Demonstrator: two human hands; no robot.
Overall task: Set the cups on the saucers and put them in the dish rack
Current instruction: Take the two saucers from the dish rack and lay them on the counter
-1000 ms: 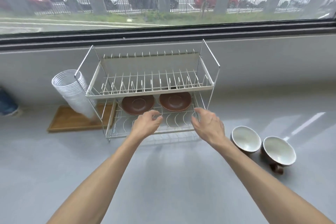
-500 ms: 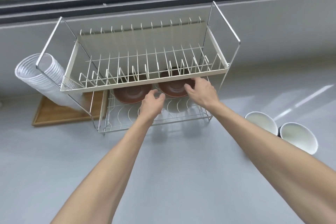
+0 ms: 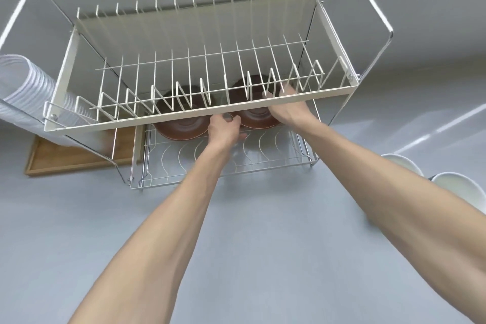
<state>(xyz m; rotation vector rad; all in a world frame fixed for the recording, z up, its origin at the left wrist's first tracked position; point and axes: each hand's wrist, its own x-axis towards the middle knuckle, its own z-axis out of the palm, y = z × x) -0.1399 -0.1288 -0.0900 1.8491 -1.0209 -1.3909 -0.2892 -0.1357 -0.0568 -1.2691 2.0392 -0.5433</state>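
Observation:
Two brown saucers lie on the lower tier of the wire dish rack (image 3: 352,87): the left saucer (image 3: 181,127) and the right saucer (image 3: 253,118). My left hand (image 3: 224,130) is between them, fingers curled at the right saucer's left rim; its grip is unclear. My right hand (image 3: 288,110) holds that saucer's right rim, its fingertips partly hidden behind the upper tier's front bar. Two white cups (image 3: 402,164) (image 3: 459,187) stand on the counter at the far right, behind my right forearm.
A stack of clear plastic cups (image 3: 23,92) hangs on the rack's left side above a wooden tray (image 3: 68,158). The rack's upper tier holds only bare wire dividers. Grey counter stretches in front of the rack, with a wall ledge behind it.
The view has moved closer and tilted down. Both hands have reached further under the upper tier, from the lower tier's front to the right saucer.

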